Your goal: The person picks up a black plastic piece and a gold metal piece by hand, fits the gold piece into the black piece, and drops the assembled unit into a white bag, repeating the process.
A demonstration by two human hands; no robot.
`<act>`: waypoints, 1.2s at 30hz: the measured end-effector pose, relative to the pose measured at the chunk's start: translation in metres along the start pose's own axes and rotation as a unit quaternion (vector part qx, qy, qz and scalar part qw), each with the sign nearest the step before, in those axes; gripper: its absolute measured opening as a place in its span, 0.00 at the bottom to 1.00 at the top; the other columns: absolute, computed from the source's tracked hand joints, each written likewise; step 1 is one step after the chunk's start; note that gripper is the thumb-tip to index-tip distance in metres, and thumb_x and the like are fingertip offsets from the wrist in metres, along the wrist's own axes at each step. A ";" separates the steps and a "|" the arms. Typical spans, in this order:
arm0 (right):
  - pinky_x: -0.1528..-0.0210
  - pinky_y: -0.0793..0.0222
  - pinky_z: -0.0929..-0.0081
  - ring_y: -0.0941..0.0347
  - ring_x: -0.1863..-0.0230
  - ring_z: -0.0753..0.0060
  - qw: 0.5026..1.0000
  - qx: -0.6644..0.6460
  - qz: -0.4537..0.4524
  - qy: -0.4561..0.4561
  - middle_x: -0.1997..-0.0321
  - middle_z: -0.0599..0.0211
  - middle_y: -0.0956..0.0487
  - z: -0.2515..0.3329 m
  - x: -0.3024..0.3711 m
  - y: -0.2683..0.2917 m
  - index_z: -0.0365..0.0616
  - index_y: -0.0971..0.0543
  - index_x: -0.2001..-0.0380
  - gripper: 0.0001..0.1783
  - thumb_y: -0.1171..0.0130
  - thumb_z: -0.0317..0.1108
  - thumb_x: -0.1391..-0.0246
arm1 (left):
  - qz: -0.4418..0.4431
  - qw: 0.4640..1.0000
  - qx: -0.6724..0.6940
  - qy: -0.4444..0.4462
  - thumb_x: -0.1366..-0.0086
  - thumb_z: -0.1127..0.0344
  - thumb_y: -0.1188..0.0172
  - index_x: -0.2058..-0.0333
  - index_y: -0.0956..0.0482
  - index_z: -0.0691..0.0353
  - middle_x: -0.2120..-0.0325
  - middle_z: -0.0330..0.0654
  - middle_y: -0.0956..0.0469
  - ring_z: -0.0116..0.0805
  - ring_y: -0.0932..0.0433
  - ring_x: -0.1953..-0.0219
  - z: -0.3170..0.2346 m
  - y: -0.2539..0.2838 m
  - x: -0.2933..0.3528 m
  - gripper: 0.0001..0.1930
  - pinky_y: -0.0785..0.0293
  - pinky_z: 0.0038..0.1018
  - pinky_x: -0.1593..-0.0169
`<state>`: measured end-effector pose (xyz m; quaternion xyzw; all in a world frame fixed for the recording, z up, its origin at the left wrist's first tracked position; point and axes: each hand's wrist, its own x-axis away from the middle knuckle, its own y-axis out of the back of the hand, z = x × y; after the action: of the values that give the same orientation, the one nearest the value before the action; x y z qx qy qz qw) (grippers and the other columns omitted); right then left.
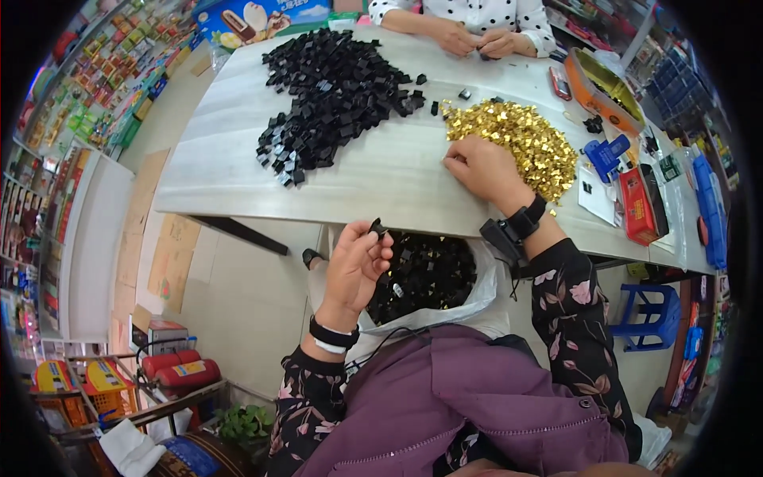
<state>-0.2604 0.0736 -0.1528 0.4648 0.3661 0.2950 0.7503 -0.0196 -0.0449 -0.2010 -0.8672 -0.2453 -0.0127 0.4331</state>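
Observation:
My left hand (pixel 358 269) is raised in front of the table edge, its fingertips pinching a small black plastic piece (pixel 377 228). Below it an open white bag (pixel 479 298) sits at my lap, holding many black pieces with bits of gold among them. My right hand (pixel 486 169) rests at the near left edge of a heap of small gold metal pieces (pixel 524 131). Its fingers are curled together, and whatever they may hold is hidden. A large heap of black plastic pieces (pixel 334 95) covers the left part of the pale table (pixel 230 151).
Across the table a person's hands (pixel 481 41) hold something small and dark. An orange container (pixel 604 87), a red box (pixel 642 205) and a blue clip-like object (pixel 608 155) stand at the right. A blue stool (pixel 648 314) is below right; fire extinguishers (pixel 187 374) are lower left.

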 end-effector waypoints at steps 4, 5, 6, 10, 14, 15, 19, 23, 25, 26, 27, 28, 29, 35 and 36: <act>0.68 0.29 0.65 0.25 0.68 0.59 0.999 0.021 -0.008 0.022 0.71 0.64 0.23 0.000 0.003 0.001 0.48 0.20 0.73 0.12 0.44 0.43 0.51 | 0.027 0.999 -0.024 -0.004 0.35 0.72 0.51 0.51 0.34 0.59 0.68 0.41 0.25 0.27 0.26 0.71 -0.005 -0.001 -0.001 0.14 0.28 0.20 0.68; 0.67 0.29 0.63 0.25 0.68 0.58 0.999 0.020 -0.006 0.027 0.71 0.63 0.23 0.001 0.003 0.001 0.47 0.20 0.74 0.12 0.45 0.44 0.50 | 0.038 0.999 -0.017 0.012 0.35 0.72 0.51 0.51 0.35 0.59 0.68 0.41 0.25 0.27 0.26 0.71 -0.008 -0.001 -0.001 0.13 0.27 0.20 0.68; 0.66 0.29 0.62 0.25 0.67 0.57 0.999 0.019 -0.003 0.031 0.71 0.61 0.23 0.000 0.003 0.001 0.46 0.20 0.75 0.13 0.46 0.44 0.50 | 0.049 0.998 -0.011 0.028 0.35 0.72 0.52 0.52 0.35 0.59 0.67 0.42 0.25 0.28 0.26 0.70 -0.009 -0.002 -0.003 0.13 0.27 0.20 0.68; 0.70 0.30 0.67 0.25 0.72 0.63 0.996 0.037 -0.040 0.064 0.72 0.65 0.23 -0.002 0.002 -0.002 0.47 0.21 0.73 0.11 0.44 0.42 0.49 | 0.063 0.995 -0.069 -0.020 0.35 0.72 0.53 0.51 0.35 0.59 0.65 0.44 0.24 0.29 0.24 0.66 -0.011 -0.012 -0.003 0.14 0.27 0.20 0.66; 0.73 0.31 0.76 0.26 0.75 0.74 0.988 -0.148 -0.042 -0.010 0.74 0.68 0.23 -0.001 0.000 0.005 0.44 0.22 0.73 0.11 0.44 0.39 0.47 | 0.037 0.993 -0.109 -0.038 0.35 0.72 0.52 0.49 0.35 0.60 0.61 0.48 0.24 0.31 0.23 0.62 -0.013 -0.021 -0.006 0.15 0.26 0.21 0.61; 0.73 0.31 0.76 0.26 0.75 0.74 0.988 -0.148 -0.043 -0.009 0.74 0.68 0.23 0.001 0.002 0.006 0.44 0.22 0.73 0.11 0.44 0.39 0.47 | 0.036 0.993 -0.109 -0.038 0.35 0.72 0.52 0.49 0.35 0.60 0.61 0.48 0.24 0.31 0.23 0.62 -0.014 -0.025 -0.008 0.15 0.26 0.21 0.61; 0.74 0.33 0.85 0.29 0.76 0.84 0.849 -0.507 0.062 -0.136 0.73 0.72 0.23 0.028 0.027 0.017 0.41 0.23 0.71 0.10 0.44 0.37 0.45 | 0.032 0.983 -0.160 -0.086 0.34 0.71 0.52 0.51 0.34 0.61 0.58 0.49 0.24 0.32 0.23 0.59 -0.012 -0.038 -0.020 0.13 0.26 0.21 0.59; 0.71 0.33 0.89 0.30 0.73 0.88 0.775 -0.606 0.133 -0.120 0.73 0.75 0.24 0.048 0.048 0.013 0.42 0.23 0.68 0.11 0.44 0.39 0.44 | 0.061 0.974 -0.189 -0.108 0.34 0.72 0.51 0.51 0.33 0.62 0.61 0.45 0.24 0.28 0.23 0.61 -0.001 -0.040 -0.026 0.13 0.27 0.20 0.58; 0.73 0.34 0.88 0.30 0.74 0.87 0.756 -0.622 0.142 -0.143 0.73 0.75 0.24 0.053 0.055 0.005 0.42 0.24 0.68 0.09 0.45 0.37 0.43 | 0.067 0.953 -0.253 -0.151 0.35 0.73 0.49 0.52 0.31 0.64 0.62 0.42 0.23 0.24 0.25 0.62 0.006 -0.035 -0.026 0.12 0.29 0.18 0.60; 0.74 0.34 0.88 0.30 0.75 0.87 0.747 -0.630 0.146 -0.154 0.73 0.75 0.24 0.053 0.057 0.002 0.42 0.24 0.68 0.09 0.46 0.36 0.43 | 0.071 0.940 -0.284 -0.173 0.35 0.73 0.49 0.53 0.30 0.65 0.62 0.40 0.23 0.22 0.26 0.62 0.007 -0.033 -0.025 0.12 0.30 0.17 0.60; 0.74 0.34 0.88 0.30 0.75 0.87 0.746 -0.631 0.146 -0.154 0.73 0.75 0.24 0.052 0.059 0.001 0.42 0.24 0.68 0.09 0.46 0.36 0.43 | 0.071 0.940 -0.285 -0.172 0.35 0.73 0.49 0.53 0.30 0.65 0.62 0.40 0.23 0.22 0.26 0.62 0.008 -0.033 -0.024 0.12 0.30 0.17 0.60; 0.73 0.34 0.88 0.30 0.75 0.87 0.744 -0.632 0.152 -0.155 0.73 0.75 0.24 0.051 0.060 0.000 0.42 0.24 0.68 0.09 0.46 0.36 0.43 | 0.069 0.932 -0.313 -0.170 0.35 0.74 0.49 0.53 0.30 0.64 0.63 0.39 0.24 0.22 0.26 0.63 0.008 -0.034 -0.022 0.12 0.29 0.18 0.60; 0.73 0.34 0.88 0.30 0.75 0.87 0.742 -0.633 0.157 -0.155 0.73 0.75 0.24 0.050 0.061 0.000 0.43 0.24 0.68 0.09 0.46 0.36 0.43 | 0.068 0.922 -0.341 -0.168 0.35 0.74 0.49 0.52 0.31 0.64 0.64 0.38 0.24 0.22 0.26 0.64 0.007 -0.034 -0.021 0.13 0.29 0.18 0.59; 0.72 0.34 0.88 0.31 0.75 0.87 0.710 -0.662 0.164 -0.175 0.73 0.76 0.25 0.052 0.069 -0.004 0.43 0.25 0.69 0.09 0.46 0.37 0.43 | 0.090 0.909 -0.346 -0.214 0.35 0.76 0.50 0.52 0.31 0.64 0.66 0.38 0.24 0.22 0.25 0.66 0.020 -0.032 -0.017 0.13 0.28 0.18 0.59; 0.72 0.34 0.88 0.31 0.75 0.87 0.708 -0.667 0.154 -0.174 0.73 0.76 0.25 0.052 0.072 -0.005 0.44 0.25 0.69 0.09 0.45 0.38 0.43 | 0.086 0.909 -0.347 -0.215 0.35 0.76 0.50 0.52 0.31 0.64 0.66 0.38 0.24 0.22 0.25 0.66 0.020 -0.033 -0.015 0.13 0.28 0.18 0.60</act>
<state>-0.1768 0.1025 -0.1616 -0.0634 -0.1400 0.4874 0.8595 -0.0505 -0.0195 -0.1926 -0.9622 -0.2371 0.1275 0.0406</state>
